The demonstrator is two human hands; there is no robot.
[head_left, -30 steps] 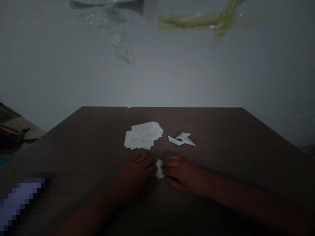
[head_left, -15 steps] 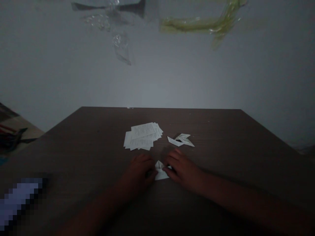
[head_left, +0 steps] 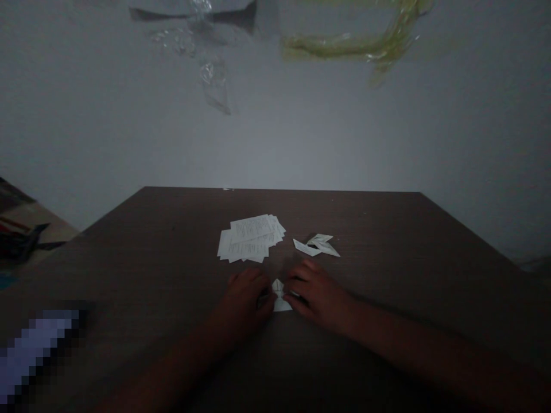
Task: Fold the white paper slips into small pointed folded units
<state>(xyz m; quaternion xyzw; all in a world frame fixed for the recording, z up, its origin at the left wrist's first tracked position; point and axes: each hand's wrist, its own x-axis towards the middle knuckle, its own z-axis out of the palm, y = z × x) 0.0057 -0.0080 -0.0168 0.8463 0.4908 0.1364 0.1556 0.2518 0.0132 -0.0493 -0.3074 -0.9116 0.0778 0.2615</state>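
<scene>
Small folded paper [head_left: 282, 305], white, pointed top, straight btm edge, on dark wood-grain table [head_left: 150, 241], btwn both hands. L hand [head_left: 246, 295]: fingers half curled, tips at paper's L side. R hand [head_left: 318, 298]: same, at R side, gap btwn thumb + fingers. Pinch vs press: can't tell. Beyond: fanned printed sheets [head_left: 247, 238]; to their R, angular folded pcs [head_left: 306, 248]. Shiny yellowish tape [head_left: 336, 47] on wall [head_left: 301, 126].

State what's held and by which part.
The near paper, by its sides: left grip at its left, right grip at its right.
</scene>
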